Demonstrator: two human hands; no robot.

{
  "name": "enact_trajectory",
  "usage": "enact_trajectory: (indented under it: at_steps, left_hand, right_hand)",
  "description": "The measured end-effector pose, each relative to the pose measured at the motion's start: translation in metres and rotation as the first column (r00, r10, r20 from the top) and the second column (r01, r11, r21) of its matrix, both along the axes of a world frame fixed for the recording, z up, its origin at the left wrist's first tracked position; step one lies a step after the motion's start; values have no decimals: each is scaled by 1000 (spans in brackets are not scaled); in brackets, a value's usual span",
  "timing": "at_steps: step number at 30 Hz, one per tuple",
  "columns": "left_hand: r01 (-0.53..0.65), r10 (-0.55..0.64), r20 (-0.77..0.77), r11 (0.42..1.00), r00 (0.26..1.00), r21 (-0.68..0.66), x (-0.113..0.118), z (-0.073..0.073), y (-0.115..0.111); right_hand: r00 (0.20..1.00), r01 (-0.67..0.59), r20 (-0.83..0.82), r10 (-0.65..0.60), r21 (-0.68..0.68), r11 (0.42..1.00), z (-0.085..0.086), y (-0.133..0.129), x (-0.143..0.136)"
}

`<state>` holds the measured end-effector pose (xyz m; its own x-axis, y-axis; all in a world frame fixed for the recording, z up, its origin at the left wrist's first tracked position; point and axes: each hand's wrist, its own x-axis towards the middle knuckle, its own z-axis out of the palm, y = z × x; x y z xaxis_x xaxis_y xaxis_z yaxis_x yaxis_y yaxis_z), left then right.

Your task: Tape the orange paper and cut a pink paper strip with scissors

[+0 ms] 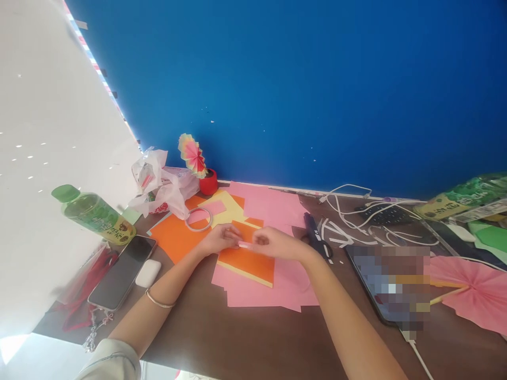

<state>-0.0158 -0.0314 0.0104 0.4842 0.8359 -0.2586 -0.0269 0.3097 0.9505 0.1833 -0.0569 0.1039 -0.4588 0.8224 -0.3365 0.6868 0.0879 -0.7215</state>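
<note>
A narrow pink-and-white strip (244,245) spans the gap between my two hands; its kind is too small to tell. My left hand (222,238) pinches one end with its fingertips. At the other end, my right hand (274,244) has thumb and fingers closed on it. Directly beneath lies an orange paper sheet (247,266) with a pale yellow strip along its near edge. It rests on stacked pink paper (263,300). Left of my left hand, a roll of tape (211,221) lies on orange and yellow sheets. Black scissors (317,237) lie beyond my right hand.
On the left are a green-capped bottle (105,219), a phone (122,274) and a white earphone case (148,273). A plastic bag (168,184) and a red pot (208,182) stand behind. Rightward lie white paper scraps (336,232), cables (344,214), a tablet (372,295) and a pink paper fan (475,290).
</note>
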Motion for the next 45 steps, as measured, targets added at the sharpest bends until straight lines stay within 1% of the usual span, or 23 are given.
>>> enact_trajectory:
  at_steps: [2, 4, 7, 11, 15, 19, 25, 29, 33, 36, 41, 45]
  left_hand:
    - [0, 0, -2, 1000, 1000, -6, 1, 0, 0]
    - [4, -3, 9, 1000, 1000, -13, 1, 0, 0]
    - [-1, 1, 14, 1000, 1000, -16, 1, -2, 0]
    - [-19, 19, 1, 1000, 1000, -24, 2, -3, 0]
    - [-10, 10, 5, 1000, 1000, -24, 2, -4, 1]
    - [-1, 1, 11, 1000, 1000, -18, 2, -4, 1]
    - [8, -8, 3, 1000, 1000, -26, 0, -3, 1]
    - [14, -14, 7, 1000, 1000, -26, 0, -3, 2]
    - [19, -18, 25, 999, 1000, -40, 1, -1, 2]
    - [22, -21, 25, 998, 999, -58, 1, 0, 2]
    - [30, -29, 15, 998, 999, -55, 0, -1, 3]
    - [35, -33, 32, 998, 999, -56, 0, -1, 3]
  right_hand:
    - [1000, -13, -5, 13, -40, 999, -13, 9, -3]
    - [999, -29, -24, 26, -115, 993, -22, 15, -2]
    - [999, -26, -47, 18, -187, 982, -28, 19, 1]
    - [997, 16, -73, -33, -224, 974, -34, 20, 2]
    - [992, 31, -109, -63, -268, 963, -41, 19, 0]
    - [989, 46, -120, -85, -296, 954, -43, 18, -1]
    - [984, 31, -155, -83, -310, 950, -41, 16, -1]
    - [988, 22, -140, -65, -287, 958, -46, 17, -2]
    - [988, 61, -116, -98, -283, 957, -52, 19, -3]
    - [982, 65, -149, -116, -305, 950, -53, 19, -4]
    - [963, 79, -215, -160, -343, 936, -48, 16, -4]
    - [960, 67, -232, -160, -363, 929, -52, 16, -4]
